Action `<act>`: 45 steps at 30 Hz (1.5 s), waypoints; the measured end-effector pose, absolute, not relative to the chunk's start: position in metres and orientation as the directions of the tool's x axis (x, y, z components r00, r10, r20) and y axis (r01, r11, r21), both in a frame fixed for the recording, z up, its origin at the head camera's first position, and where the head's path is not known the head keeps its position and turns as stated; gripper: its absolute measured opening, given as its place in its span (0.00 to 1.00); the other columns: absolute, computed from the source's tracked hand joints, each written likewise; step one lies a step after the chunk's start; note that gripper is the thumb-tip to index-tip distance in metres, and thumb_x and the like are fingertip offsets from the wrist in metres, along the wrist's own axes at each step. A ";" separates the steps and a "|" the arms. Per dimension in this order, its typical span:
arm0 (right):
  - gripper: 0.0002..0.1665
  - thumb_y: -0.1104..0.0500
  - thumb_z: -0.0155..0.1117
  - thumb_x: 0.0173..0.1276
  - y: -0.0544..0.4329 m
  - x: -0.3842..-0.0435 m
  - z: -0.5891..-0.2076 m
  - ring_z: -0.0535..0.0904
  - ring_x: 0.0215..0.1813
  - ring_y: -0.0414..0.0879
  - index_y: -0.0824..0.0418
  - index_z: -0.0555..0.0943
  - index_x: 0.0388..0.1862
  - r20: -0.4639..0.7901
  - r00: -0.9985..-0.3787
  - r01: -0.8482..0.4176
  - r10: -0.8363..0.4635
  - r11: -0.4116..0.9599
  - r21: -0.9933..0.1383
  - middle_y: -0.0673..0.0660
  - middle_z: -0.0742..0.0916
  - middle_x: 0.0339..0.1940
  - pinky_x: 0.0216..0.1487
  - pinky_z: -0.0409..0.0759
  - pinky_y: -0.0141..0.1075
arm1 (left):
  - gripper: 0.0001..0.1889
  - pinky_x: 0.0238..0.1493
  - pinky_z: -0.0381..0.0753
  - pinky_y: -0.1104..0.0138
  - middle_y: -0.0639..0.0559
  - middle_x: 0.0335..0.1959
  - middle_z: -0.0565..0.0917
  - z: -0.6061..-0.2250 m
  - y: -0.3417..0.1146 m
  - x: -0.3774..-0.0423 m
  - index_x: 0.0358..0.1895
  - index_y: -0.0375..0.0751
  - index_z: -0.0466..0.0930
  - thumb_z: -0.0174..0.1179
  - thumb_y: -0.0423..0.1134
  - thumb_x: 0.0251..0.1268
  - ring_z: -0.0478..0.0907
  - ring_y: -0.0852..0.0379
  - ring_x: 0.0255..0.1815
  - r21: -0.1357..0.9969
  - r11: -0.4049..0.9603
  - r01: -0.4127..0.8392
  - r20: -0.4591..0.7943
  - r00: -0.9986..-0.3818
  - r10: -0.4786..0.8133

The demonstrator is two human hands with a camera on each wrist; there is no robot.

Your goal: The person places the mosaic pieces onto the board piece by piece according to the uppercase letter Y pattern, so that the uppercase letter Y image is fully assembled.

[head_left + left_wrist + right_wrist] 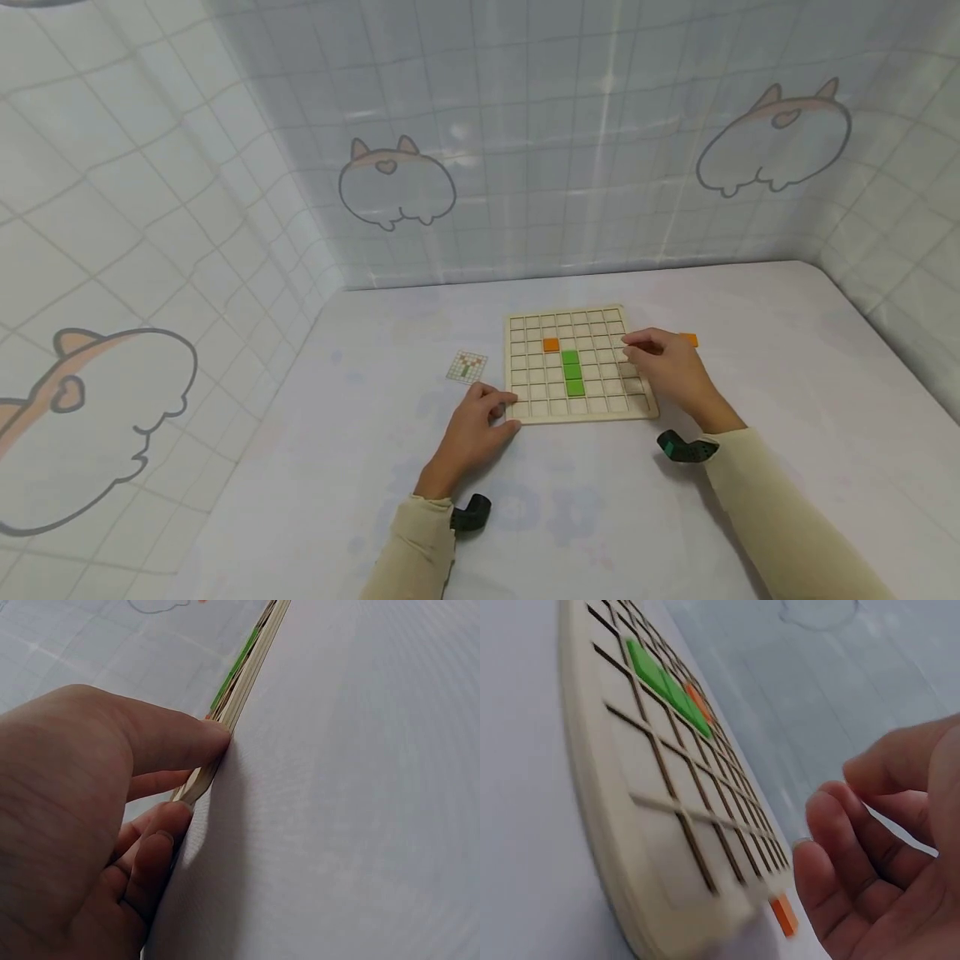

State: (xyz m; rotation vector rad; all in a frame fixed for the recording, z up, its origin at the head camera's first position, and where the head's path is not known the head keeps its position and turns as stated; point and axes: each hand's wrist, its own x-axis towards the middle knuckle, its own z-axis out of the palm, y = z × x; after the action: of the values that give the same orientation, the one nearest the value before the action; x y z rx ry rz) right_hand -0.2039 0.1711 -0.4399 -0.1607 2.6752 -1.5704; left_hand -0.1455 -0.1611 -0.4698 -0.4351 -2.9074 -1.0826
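Note:
A pale wooden grid board point(536, 408) lies on the table, with three green tiles point(572, 372) in a column and an orange tile point(551, 345) up and left of them. My left hand point(474, 427) holds the board's near-left corner; the thumb point(214, 739) presses its edge and the other fingers bend round the side. Over the board's right edge hovers my right hand point(667, 367), fingers loosely bent and nothing visible between them. Another orange tile point(784, 915) lies beyond the board's right edge, partly behind that hand in the head view.
A small pattern card point(467, 367) lies left of the board, close to the left hand. The table has a white cloth point(315, 467). Grid-patterned curtains with cartoon drawings hang at the back point(525, 192) and on both sides.

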 end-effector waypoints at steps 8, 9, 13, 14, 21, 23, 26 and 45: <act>0.23 0.50 0.57 0.77 0.206 -0.207 -0.441 0.80 0.52 0.53 0.63 0.79 0.62 0.032 -0.999 -0.014 0.024 0.523 -0.852 0.61 0.84 0.53 0.45 0.77 0.33 | 0.19 0.43 0.73 0.61 0.53 0.44 0.71 -0.474 -0.163 -0.145 0.58 0.47 0.83 0.68 0.41 0.65 0.70 0.57 0.39 0.644 0.716 0.269 0.109 -0.959 0.262; 0.24 0.49 0.56 0.77 0.210 -0.207 -0.442 0.80 0.51 0.53 0.63 0.79 0.63 0.025 -0.999 0.001 0.042 0.523 -0.852 0.61 0.84 0.54 0.44 0.77 0.31 | 0.19 0.43 0.73 0.61 0.53 0.44 0.71 -0.474 -0.163 -0.145 0.59 0.47 0.83 0.68 0.41 0.65 0.70 0.57 0.39 0.643 0.716 0.274 0.112 -0.957 0.266; 0.26 0.47 0.56 0.77 0.224 -0.208 -0.445 0.78 0.51 0.51 0.62 0.78 0.63 -0.010 -0.995 0.063 0.102 0.534 -0.843 0.61 0.83 0.56 0.44 0.76 0.32 | 0.18 0.43 0.72 0.61 0.53 0.44 0.71 -0.473 -0.163 -0.145 0.59 0.47 0.83 0.68 0.40 0.65 0.70 0.58 0.39 0.639 0.716 0.281 0.120 -0.956 0.268; 0.26 0.47 0.55 0.77 0.226 -0.208 -0.446 0.77 0.52 0.51 0.62 0.78 0.64 -0.017 -0.994 0.073 0.108 0.535 -0.841 0.61 0.82 0.56 0.43 0.76 0.32 | 0.18 0.43 0.72 0.61 0.53 0.44 0.71 -0.473 -0.163 -0.145 0.58 0.47 0.83 0.68 0.40 0.65 0.70 0.58 0.39 0.639 0.716 0.282 0.122 -0.956 0.268; 0.24 0.50 0.56 0.77 0.236 -0.207 -0.456 0.78 0.48 0.54 0.64 0.77 0.63 -0.041 -0.992 0.100 0.120 0.541 -0.835 0.64 0.82 0.57 0.36 0.76 0.27 | 0.18 0.42 0.71 0.62 0.53 0.44 0.71 -0.473 -0.163 -0.146 0.58 0.47 0.83 0.68 0.40 0.66 0.70 0.57 0.38 0.637 0.720 0.274 0.118 -0.958 0.261; 0.25 0.50 0.57 0.77 0.237 -0.207 -0.460 0.78 0.49 0.54 0.65 0.77 0.63 -0.046 -0.991 0.107 0.124 0.554 -0.825 0.65 0.81 0.58 0.35 0.76 0.25 | 0.18 0.42 0.71 0.62 0.53 0.44 0.70 -0.473 -0.163 -0.146 0.59 0.47 0.83 0.68 0.40 0.66 0.69 0.57 0.38 0.635 0.721 0.277 0.117 -0.957 0.265; 0.24 0.51 0.57 0.77 0.239 -0.208 -0.465 0.78 0.51 0.55 0.65 0.77 0.63 -0.048 -0.991 0.113 0.126 0.581 -0.806 0.66 0.81 0.59 0.39 0.76 0.29 | 0.18 0.41 0.70 0.61 0.52 0.45 0.70 -0.472 -0.163 -0.146 0.60 0.46 0.82 0.67 0.39 0.67 0.69 0.56 0.38 0.636 0.716 0.287 0.122 -0.954 0.273; 0.24 0.57 0.62 0.70 0.238 -0.213 -0.467 0.74 0.53 0.60 0.70 0.80 0.60 -0.072 -0.997 0.047 -0.004 0.719 -0.693 0.67 0.77 0.55 0.52 0.72 0.52 | 0.19 0.40 0.71 0.63 0.53 0.46 0.70 -0.473 -0.163 -0.146 0.60 0.45 0.82 0.67 0.38 0.67 0.70 0.57 0.37 0.646 0.711 0.277 0.121 -0.957 0.263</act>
State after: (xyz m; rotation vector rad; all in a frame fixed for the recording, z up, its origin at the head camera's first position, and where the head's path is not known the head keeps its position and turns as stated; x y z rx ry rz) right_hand -0.2129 0.2376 -0.4669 0.0350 2.8494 -1.1513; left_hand -0.1462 -0.1627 -0.4728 -0.4556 -2.8876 -1.0959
